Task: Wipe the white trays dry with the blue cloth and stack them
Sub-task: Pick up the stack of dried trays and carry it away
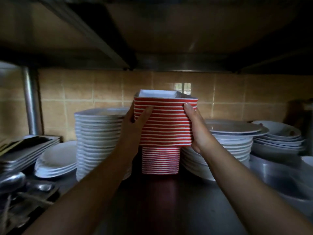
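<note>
Obs: your left hand [133, 122] and right hand [196, 128] clasp a nested stack of square trays [165, 122], red outside with white rims and white inside, one hand on each flank. Left fingers [145, 114] curl against the near left face with the thumb round the corner; right fingers [189, 108] lie up the right face, palm cupped low. Both hands are clamped on the stack.

Position: the held stack sits over a narrower lower stack [160, 161] of the same red-and-white pattern, which stands on the metal shelf [169, 200]. Whether the upper stack already rests on the lower one or hangs just above it cannot be told in this dim light.

Surroundings: tall pile of white square plates [98, 141] just left, round white plates [232, 138] just right, shallow bowls [279, 134] further right, flat rectangular trays [28, 150] and metal utensils [15, 182] far left. An upper shelf [169, 39] hangs close overhead. No blue cloth in view.

Step, judged: stacking and stowing; wiping of this batch appears finished.

Next move calls for: seat the stack squarely and centred on the lower one, keep it upright under the low shelf, then release both hands evenly so nothing tips against the neighbouring plates.
</note>
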